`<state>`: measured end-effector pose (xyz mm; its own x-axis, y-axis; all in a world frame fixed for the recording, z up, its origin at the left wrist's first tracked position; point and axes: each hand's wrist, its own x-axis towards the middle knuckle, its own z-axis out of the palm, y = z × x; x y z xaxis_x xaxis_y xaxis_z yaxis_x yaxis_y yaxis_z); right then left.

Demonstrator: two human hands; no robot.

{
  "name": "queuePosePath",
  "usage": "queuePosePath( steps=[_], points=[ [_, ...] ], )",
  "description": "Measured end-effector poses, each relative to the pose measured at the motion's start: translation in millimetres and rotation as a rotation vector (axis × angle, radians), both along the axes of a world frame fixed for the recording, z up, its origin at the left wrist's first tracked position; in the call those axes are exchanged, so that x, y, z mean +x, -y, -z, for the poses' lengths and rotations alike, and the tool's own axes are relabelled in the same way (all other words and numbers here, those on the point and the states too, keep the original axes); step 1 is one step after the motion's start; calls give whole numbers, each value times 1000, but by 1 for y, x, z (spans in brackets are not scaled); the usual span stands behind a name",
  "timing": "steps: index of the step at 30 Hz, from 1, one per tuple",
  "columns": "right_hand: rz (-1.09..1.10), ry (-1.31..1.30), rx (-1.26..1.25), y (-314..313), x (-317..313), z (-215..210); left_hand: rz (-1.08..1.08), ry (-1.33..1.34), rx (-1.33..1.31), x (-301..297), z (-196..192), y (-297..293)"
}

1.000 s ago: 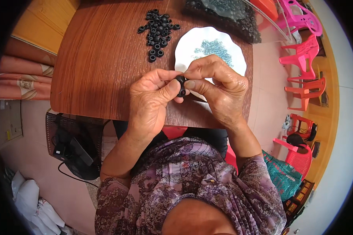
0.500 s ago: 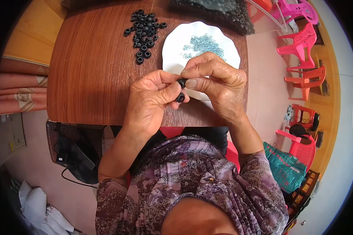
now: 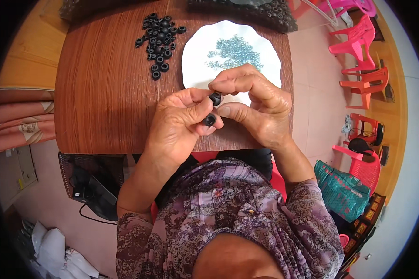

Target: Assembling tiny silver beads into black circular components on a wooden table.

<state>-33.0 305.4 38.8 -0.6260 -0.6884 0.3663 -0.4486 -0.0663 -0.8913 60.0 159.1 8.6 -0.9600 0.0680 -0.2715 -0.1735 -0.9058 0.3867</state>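
Over the table's near edge, my left hand (image 3: 174,123) is closed on two small round black hollow parts. The upper black part (image 3: 214,98) is pinched between thumb and forefinger. Lower down, another black part (image 3: 210,120) rests against the curled fingers, its round opening showing. My right hand (image 3: 260,102) is beside them, its forefinger tip at the top of the upper part and its thumb apart, leaving a gap between them. Behind my hands lies a white wavy-edged plate (image 3: 195,51) bearing a heap of small clear bluish rings (image 3: 235,52).
A pile of similar black parts (image 3: 160,42) lies on the brown wooden table (image 3: 97,93), left of the plate. Clear bags of black parts (image 3: 270,14) stand along the far edge. Pink and red plastic chairs (image 3: 358,46) line the right side; a teal bag (image 3: 342,190) stands below.
My right thumb has moved off the upper black part, opening the pinch. The left hand keeps both parts. The whole view has shifted slightly.
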Motion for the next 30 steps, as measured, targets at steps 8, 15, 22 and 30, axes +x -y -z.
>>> queuePosePath(
  steps=[8, 15, 22, 30],
  points=[
    [7, -274, 55, -1, -6, -4, 50, 48, 16, -1, -5, -3],
    [100, -281, 23, -4, -6, 0, 58, 50, 6, -10, -12, -7],
    [88, -71, 9, -6, -7, -1, 20, 35, -30, -17, -15, -10],
    [224, 81, 9, 4, -20, 4, -252, -75, -952, -39, -22, -8]
  ],
)
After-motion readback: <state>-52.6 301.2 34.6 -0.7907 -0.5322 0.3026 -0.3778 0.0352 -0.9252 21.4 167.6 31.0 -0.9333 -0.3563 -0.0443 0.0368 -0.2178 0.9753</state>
